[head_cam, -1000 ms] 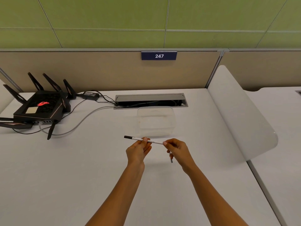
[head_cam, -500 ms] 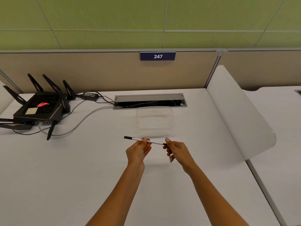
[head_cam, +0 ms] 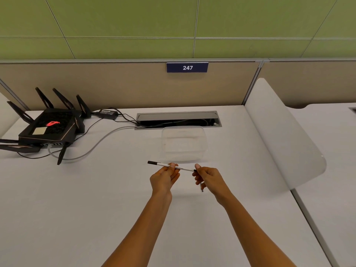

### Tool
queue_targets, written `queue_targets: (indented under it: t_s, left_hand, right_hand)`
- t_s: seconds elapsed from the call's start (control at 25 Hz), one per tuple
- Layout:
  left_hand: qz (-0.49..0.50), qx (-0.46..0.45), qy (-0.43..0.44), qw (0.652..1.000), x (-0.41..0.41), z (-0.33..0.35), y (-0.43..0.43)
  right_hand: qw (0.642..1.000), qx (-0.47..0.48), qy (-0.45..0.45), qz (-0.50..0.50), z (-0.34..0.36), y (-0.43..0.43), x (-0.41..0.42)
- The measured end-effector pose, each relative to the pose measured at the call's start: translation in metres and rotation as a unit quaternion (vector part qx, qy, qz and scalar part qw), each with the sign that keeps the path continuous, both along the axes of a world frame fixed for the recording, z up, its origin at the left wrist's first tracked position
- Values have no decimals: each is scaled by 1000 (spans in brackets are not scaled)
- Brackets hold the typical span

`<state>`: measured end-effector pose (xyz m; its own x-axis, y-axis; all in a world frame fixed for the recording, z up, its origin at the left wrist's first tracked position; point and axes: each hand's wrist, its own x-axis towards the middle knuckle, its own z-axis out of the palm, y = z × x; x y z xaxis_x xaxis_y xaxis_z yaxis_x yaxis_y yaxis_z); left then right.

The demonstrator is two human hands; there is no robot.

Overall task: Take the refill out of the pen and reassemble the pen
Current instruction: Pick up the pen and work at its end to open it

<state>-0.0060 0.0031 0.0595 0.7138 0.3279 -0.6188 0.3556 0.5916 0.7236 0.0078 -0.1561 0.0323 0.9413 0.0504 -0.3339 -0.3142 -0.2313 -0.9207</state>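
White pen [head_cam: 171, 166] near-horizontal, black end pointing left, both hands gripping.

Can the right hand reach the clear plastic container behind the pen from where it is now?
Probably yes. The clear container sits just beyond the right hand with bare desk between. But that hand is pinching the pen end and holding a thin piece, so it is not free.

Bright, even overhead lighting, no hard glare. Soft diffuse shadows only: faint one on the desk [head_cam: 96, 209] under the forearms, another under the router [head_cam: 48, 130]. Red logo on router glowing, slightly bloomed. Strong wide-angle distortion: partition top and wall panel seams bowed, desk edges splayed toward corners. Centre reasonably sharp, "247" plate [head_cam: 187, 67] legible; print on pen [head_cam: 169, 166] too small to read. Clear container [head_cam: 184, 144] low-contrast against white desk. Mild compression softness throughout.
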Motion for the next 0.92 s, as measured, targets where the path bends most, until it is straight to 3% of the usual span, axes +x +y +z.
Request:
queue_targets:
  t_s: [0.92]
  left_hand:
    - [6, -5, -1, 1000, 4, -2, -1]
  right_hand:
    - [999, -22, -22, 9, 2, 3, 7]
